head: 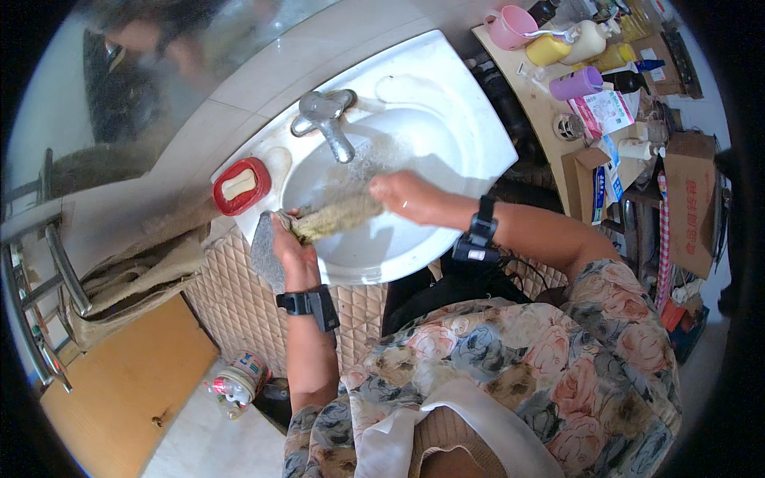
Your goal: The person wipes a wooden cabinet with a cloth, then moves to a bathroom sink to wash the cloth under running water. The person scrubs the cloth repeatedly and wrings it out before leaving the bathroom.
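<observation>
A wet, yellowish-green cloth (334,220) is stretched over the white washbasin (382,276), blurred by motion. My left hand (294,254) grips its left end at the basin's near left rim. A grey piece, apparently fabric, (266,251) hangs by that hand, outside the rim; whether it belongs to the cloth I cannot tell. At the cloth's right end, my right hand (412,197) is closed in a fist on it, above the bowl. Behind the cloth stands the chrome faucet (334,134), its spout over bubbly, splashing water (376,158).
A red soap dish (262,194) holds a pale soap bar (239,184) on the basin's left corner. To the right, a crowded shelf (526,77) carries a pink mug (511,27), a purple cup (575,83) and several bottles. Metal rails (66,269) stand at far left.
</observation>
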Demonstrator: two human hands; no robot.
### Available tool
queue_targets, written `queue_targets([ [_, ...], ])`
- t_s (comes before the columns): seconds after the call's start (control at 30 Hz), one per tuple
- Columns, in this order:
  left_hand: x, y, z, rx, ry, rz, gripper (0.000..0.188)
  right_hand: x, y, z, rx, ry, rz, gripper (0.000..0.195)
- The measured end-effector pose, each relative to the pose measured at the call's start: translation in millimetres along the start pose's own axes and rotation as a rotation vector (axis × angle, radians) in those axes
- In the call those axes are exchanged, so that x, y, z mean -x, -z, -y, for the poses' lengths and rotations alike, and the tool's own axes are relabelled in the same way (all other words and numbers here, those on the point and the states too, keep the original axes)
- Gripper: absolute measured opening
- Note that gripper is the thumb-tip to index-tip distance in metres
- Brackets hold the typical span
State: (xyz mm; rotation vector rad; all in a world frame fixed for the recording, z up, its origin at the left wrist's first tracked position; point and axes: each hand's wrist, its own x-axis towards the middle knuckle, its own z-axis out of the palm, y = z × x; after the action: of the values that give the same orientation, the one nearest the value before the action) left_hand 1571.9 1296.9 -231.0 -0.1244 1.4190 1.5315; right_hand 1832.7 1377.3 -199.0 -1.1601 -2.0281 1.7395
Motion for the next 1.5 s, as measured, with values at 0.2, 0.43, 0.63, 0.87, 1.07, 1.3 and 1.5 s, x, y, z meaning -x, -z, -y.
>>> queue_targets([
  [0.2,15,-7,3,-0.686,-0.571,0.048,0.021,-24,29,-29,0.654,-0.067,-0.145,0.037],
  [0.43,29,-7,23,-0.893,-0.514,0.137,0.024,-42,-14,-61,1.143,0.428,0.194,0.041],
  [0.63,34,2,28,-0.901,-0.382,0.183,0.021,-68,-32,-81,0.913,0.07,-0.043,0.06],
  [0.87,35,11,40,-0.825,-0.312,0.254,0.016,-83,-29,-70,0.845,-0.031,0.009,0.039],
  [1.07,38,4,41,-0.891,-0.287,0.311,0.018,-66,-33,-67,0.951,0.137,0.35,0.028],
  [1.3,27,0,45,-0.951,-0.254,0.332,0.026,-59,-38,-72,0.874,0.141,0.263,0.016],
  [1.5,11,-3,70,-0.898,-0.146,0.299,0.046,-74,-28,-83,0.291,-0.303,0.017,0.021],
])
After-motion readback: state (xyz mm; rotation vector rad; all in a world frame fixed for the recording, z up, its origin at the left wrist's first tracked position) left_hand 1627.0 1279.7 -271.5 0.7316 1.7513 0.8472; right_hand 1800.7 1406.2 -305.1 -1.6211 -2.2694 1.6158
